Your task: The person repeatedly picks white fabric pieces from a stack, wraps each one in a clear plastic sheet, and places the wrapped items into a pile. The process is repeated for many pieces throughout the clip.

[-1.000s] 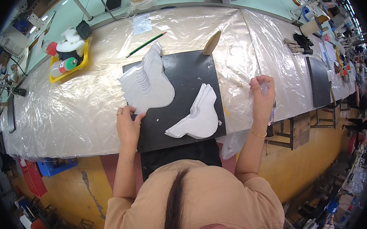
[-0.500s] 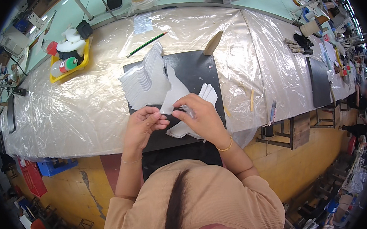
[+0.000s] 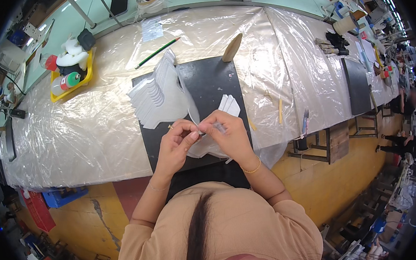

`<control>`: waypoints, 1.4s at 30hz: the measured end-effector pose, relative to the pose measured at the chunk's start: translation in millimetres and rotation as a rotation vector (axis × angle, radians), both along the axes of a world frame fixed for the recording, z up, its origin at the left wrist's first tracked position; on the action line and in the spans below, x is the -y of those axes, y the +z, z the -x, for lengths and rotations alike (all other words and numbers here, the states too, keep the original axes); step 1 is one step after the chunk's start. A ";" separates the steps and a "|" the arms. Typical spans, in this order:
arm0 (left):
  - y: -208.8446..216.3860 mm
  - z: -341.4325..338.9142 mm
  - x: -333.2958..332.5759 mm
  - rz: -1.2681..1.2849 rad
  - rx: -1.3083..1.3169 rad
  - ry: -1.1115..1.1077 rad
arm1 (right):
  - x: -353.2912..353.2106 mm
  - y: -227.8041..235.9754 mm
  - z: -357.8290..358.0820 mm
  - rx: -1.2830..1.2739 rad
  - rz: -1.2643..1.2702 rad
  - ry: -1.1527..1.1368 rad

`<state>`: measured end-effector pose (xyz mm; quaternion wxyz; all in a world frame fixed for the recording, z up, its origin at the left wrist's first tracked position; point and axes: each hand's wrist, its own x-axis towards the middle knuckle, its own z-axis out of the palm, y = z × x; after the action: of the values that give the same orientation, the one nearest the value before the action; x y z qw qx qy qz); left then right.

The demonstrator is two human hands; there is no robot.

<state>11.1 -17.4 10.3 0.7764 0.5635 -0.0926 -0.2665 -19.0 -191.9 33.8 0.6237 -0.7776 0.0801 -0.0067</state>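
My left hand (image 3: 174,148) and my right hand (image 3: 230,135) meet over the near part of a black board (image 3: 209,78). Both are closed, fingertips pinching the lower corner of a thin white cut piece (image 3: 191,104), which stands nearly edge-on. Beyond my left hand lies a fanned stack of similar white pieces (image 3: 159,97). More white pieces (image 3: 229,105) lie partly under my right hand, which hides much of them. What sits exactly between the fingertips is too small to make out.
A pointed wooden tool (image 3: 232,48) stands at the board's far edge. A green pencil (image 3: 157,53) lies beyond the stack on the plastic-covered table (image 3: 105,133). At left, a yellow tray (image 3: 88,79) holds bottles. A cone of thread (image 3: 345,25) is at far right.
My left hand has moved right, against my right fingertips, and its fingers have closed on the piece. The white piece has turned from facing up to nearly edge-on. The whole view has shifted slightly.
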 end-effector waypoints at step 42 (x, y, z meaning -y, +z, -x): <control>-42.3 -35.1 -65.5 -1.203 0.474 0.363 | 103.2 22.4 9.8 0.216 -0.166 -0.548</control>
<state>46.3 48.1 -31.9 0.3184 0.9479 0.0002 -0.0060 -28.8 -295.1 56.2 0.6650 -0.6681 0.2202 -0.2509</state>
